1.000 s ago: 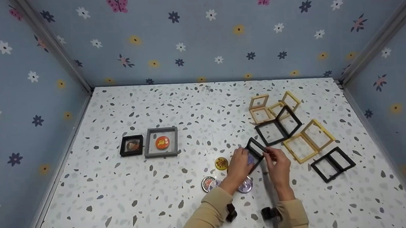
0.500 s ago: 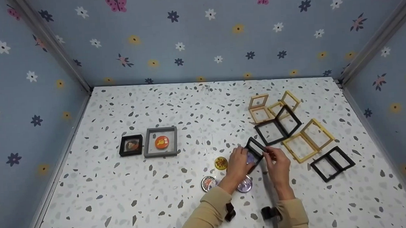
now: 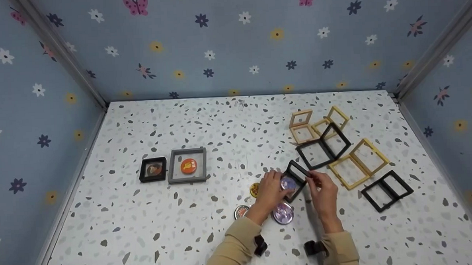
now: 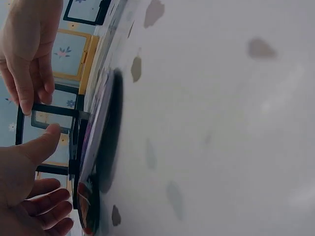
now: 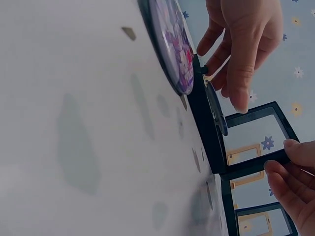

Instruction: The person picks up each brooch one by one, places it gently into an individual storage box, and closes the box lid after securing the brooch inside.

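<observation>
A black hinged display frame (image 3: 295,195) stands with its lid (image 5: 261,132) raised on the speckled table. My right hand (image 3: 324,189) pinches the lid's edge between thumb and fingers. A round purple badge (image 3: 287,183) lies at the lower half of the frame; in the right wrist view this badge (image 5: 216,108) appears edge-on and slightly tilted. My left hand (image 3: 268,191) is beside it, thumb and fingers apart with nothing gripped between them. Nearer me, a larger purple badge (image 3: 283,213) lies on the table. My left hand partly covers a yellow badge (image 3: 254,190).
Several open frames stand to the right: black (image 3: 315,153), yellow (image 3: 349,172), a smaller black one (image 3: 382,196), and a light wood one (image 3: 302,134). On the left are a grey frame (image 3: 188,180) with an orange badge and a small black frame (image 3: 153,178). A red-and-white badge (image 3: 240,211) lies partly hidden.
My left hand has drawn back a little to the left, uncovering more of the purple badge in the frame. My right hand still holds the lid in the same place.
</observation>
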`<state>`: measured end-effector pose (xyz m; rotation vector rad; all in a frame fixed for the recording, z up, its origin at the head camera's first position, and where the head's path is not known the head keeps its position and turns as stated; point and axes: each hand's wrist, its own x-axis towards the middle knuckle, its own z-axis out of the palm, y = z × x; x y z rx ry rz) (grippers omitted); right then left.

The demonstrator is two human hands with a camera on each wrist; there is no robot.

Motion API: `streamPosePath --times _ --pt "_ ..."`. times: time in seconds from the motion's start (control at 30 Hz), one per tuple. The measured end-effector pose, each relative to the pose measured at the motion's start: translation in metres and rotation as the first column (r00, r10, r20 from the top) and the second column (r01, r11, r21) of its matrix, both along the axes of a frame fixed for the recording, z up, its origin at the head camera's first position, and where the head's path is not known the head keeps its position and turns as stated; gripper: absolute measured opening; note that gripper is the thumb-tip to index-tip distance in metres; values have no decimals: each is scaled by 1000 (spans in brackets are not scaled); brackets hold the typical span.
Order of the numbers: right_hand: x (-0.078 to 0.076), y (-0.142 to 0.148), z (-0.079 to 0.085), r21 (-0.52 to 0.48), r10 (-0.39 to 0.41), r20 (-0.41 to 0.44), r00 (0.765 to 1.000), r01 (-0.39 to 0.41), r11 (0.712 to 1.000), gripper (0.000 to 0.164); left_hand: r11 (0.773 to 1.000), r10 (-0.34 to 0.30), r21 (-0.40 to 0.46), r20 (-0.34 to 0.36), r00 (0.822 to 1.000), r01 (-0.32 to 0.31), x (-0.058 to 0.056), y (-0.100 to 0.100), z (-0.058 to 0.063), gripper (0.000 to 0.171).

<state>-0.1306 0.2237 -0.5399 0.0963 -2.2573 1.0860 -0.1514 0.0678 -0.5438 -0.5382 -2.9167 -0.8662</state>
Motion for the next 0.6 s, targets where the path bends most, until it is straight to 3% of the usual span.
streamPosePath --times 0.3,0.6 --pt "0 1 0 -9 11 -9 1000 -11 1000 16 998 -31 61 101 994 25 -2 -15 -1 55" --pt "0 0 0 -17 28 -20 999 -28 999 17 999 -41 16 48 998 40 -2 -23 -1 44"
